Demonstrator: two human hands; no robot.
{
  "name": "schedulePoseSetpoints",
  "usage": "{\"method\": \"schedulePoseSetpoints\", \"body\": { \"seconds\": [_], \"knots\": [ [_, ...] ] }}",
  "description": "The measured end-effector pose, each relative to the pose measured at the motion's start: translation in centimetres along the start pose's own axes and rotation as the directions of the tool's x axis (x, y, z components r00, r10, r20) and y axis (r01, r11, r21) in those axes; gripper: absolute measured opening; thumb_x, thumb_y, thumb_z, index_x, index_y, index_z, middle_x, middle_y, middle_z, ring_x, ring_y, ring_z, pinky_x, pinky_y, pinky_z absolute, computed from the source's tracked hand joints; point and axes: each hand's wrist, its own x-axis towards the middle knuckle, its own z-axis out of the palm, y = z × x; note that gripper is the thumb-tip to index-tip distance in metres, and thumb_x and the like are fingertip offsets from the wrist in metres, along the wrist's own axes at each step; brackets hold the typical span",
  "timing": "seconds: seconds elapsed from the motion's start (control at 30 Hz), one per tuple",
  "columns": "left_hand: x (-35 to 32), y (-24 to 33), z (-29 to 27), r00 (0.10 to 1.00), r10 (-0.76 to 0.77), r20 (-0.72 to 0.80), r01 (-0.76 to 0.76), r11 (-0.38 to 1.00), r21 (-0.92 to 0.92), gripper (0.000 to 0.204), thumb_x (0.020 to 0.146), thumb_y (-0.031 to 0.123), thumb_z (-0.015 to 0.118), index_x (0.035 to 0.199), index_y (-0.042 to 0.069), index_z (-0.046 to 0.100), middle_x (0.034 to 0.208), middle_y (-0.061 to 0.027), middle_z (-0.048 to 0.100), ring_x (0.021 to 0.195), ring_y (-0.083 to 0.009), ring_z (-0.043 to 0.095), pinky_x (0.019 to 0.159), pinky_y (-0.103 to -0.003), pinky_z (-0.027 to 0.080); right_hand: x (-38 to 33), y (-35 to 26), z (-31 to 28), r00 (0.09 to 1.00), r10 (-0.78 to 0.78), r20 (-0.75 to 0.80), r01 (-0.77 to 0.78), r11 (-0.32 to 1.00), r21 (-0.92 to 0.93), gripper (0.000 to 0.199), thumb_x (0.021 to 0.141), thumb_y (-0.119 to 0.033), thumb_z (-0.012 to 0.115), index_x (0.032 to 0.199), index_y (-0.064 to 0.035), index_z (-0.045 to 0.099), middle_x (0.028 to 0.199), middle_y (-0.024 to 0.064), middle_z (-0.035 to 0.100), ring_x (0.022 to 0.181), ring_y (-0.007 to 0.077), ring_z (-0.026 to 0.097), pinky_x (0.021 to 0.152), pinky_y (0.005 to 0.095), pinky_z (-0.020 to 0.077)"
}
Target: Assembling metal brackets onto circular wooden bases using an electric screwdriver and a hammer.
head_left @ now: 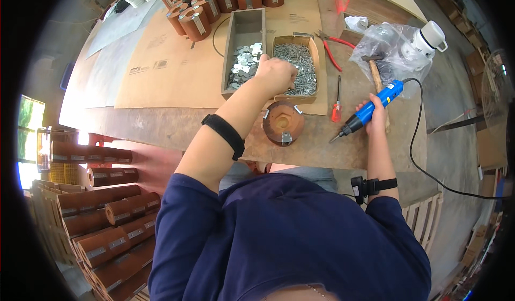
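Left hand (278, 75): my fingers curl downward over the fasteners (300, 68), a dense, spiky heap of small grey metal pieces. My fingertips are hidden, so I cannot tell whether they pinch one. The heap fills a squarish tan box (314, 93) with thin walls. Touching its left side stands a long, grey, rectangular trough (227, 68); its near part holds flat, shiny metal plates (245, 61) with rounded edges, loosely piled.

Right hand (378, 110): my fingers are wrapped around the driver (371, 108), a smooth blue cylinder with a black nose and a thin metal bit. The bit points left and toward me, above the near edge of the bench (214, 120). A black cord (412, 140) curves away from its far end to the right.

The block (282, 123) stands upright near me, between my forearms, just nearer than the tan box. It is reddish-brown and round, with a hollow at its centre and bright metal tabs at its rim.

Right of the tan box lie a screwdriver (336, 108) with a translucent red handle and, farther off, red-handled pliers (333, 49). A wooden-handled hammer (374, 70) lies right of these, by a crinkled clear bag (383, 41).
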Motion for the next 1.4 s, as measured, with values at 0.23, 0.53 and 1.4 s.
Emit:
{"method": "schedulePoseSetpoints", "body": {
  "seconds": [0.23, 0.53, 1.4],
  "knots": [
    [-1.1, -0.1, 0.0, 0.945, -0.026, -0.326, -0.006, 0.995, -0.095, 0.011, 0.069, 0.028, 0.064, 0.074, 0.018, 0.063, 0.077, -0.0005, 0.057, 0.084, -0.0193, 0.056, 0.073, -0.037, 0.033, 0.1, 0.0, 0.0, 1.0, -0.001, 0.003, 0.001, 1.0, 0.004, 0.03, 0.072, -0.021, 0.063, 0.087, 0.0001, 0.048, 0.072, 0.0117, 0.053, 0.062, 0.0246, 0.056, 0.059, 0.039, 0.0509],
    [-4.7, 2.2, -2.5, 0.889, -0.23, -0.395, -0.037, 0.824, -0.565, 0.014, 0.075, 0.018, 0.058, 0.078, 0.005, 0.059, 0.08, -0.0079, 0.063, 0.07, -0.0239, 0.061, 0.06, -0.034, 0.046, -0.7, -1.7, 0.5, 0.996, 0.018, 0.092, -0.017, 1.0, -0.01, 0.027, 0.073, -0.021, 0.062, 0.087, -0.0015, 0.048, 0.072, 0.0107, 0.052, 0.062, 0.0237, 0.055, 0.061, 0.0386, 0.0503],
    [-14.9, 5.4, 1.7, 0.96, -0.256, -0.114, -0.244, -0.564, -0.789, 0.011, 0.079, 0.001, 0.059, 0.09, 0.0, 0.059, 0.077, -0.0095, 0.061, 0.068, -0.0158, 0.059, 0.061, -0.026, 0.049, -18.3, -8.7, 11.1, 0.42, -0.713, 0.561, 0.367, 0.699, 0.614, 0.044, 0.078, -0.014, 0.049, 0.117, -0.0022, 0.034, 0.076, 0.0106, 0.051, 0.071, 0.0224, 0.054, 0.07, 0.0411, 0.0486]
  ]
}}
